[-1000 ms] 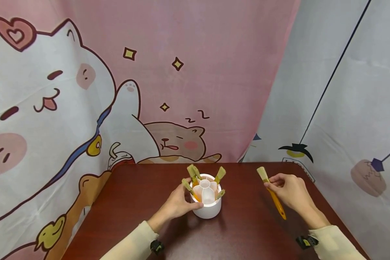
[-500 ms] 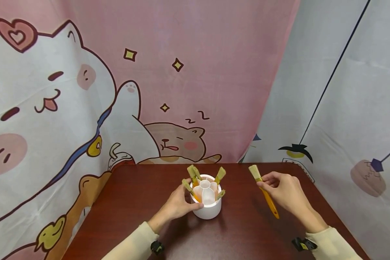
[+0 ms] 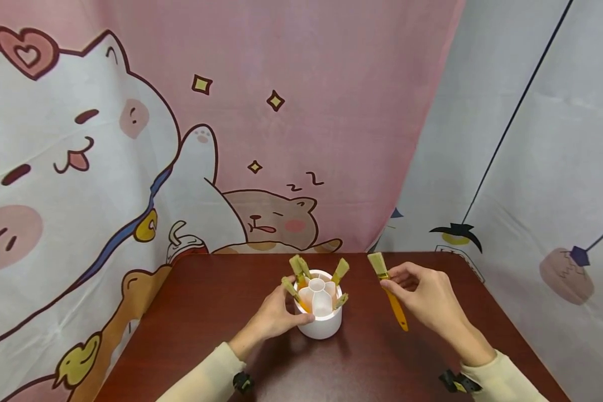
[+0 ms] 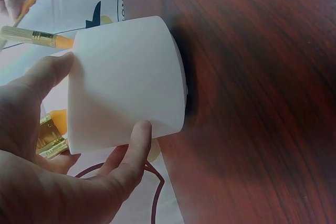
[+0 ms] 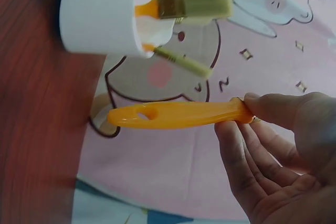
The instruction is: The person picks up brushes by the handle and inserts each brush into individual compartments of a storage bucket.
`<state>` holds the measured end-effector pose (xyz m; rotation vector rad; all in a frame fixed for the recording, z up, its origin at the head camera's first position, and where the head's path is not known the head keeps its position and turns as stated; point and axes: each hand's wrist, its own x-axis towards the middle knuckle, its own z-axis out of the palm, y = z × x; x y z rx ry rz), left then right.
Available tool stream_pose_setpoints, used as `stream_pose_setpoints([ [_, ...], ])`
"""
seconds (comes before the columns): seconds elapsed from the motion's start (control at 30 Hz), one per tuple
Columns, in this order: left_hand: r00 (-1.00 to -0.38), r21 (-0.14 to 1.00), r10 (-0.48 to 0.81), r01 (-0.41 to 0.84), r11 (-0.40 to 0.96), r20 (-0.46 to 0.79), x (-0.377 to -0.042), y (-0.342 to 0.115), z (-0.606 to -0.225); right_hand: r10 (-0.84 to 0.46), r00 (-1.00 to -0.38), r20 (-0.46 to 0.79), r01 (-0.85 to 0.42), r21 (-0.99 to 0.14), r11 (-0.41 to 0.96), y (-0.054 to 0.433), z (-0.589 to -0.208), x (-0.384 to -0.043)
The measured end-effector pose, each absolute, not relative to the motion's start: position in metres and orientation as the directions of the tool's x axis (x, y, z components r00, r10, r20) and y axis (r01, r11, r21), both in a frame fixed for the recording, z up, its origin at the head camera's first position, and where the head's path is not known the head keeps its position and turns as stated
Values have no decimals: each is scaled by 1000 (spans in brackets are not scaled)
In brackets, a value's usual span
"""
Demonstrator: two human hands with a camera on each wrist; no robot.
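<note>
A white round brush holder (image 3: 321,328) with inner compartments stands on the table, several bristle brushes with orange handles leaning in it, bristles up. My left hand (image 3: 275,314) grips its left side, thumb at the front, and in the left wrist view the fingers spread round the white wall (image 4: 126,77). To the right of the holder, my right hand (image 3: 427,293) pinches a flat paintbrush (image 3: 396,306) near its metal band between thumb and fingers. Its pale bristles point up and its orange handle (image 5: 178,115) hangs down over the table, the end hole showing in the right wrist view.
The dark red-brown wooden table (image 3: 221,279) ends at a cartoon-printed curtain (image 3: 341,139) behind and at the sides. One brush (image 3: 340,271) sticks up on the holder's right side, and another (image 3: 340,301) leans out low over the right rim.
My right hand has moved left with the paintbrush, bringing it closer to the holder, and the brush has turned a little more upright. The left hand and the holder stay where they were.
</note>
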<state>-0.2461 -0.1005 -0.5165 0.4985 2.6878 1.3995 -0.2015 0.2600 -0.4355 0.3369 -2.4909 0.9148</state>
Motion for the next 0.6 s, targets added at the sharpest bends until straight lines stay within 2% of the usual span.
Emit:
stream_pose_setpoints([
  [0.33,-939,800,325,279,531,111,-247,-101,-518,-132,-812,568,-506,-573,645,227,-421,-186],
  [0.6,-944,794,316,261,550,92,-247,-102,-517,-231,-725,649,-654,-545,524,201,-415,-183],
])
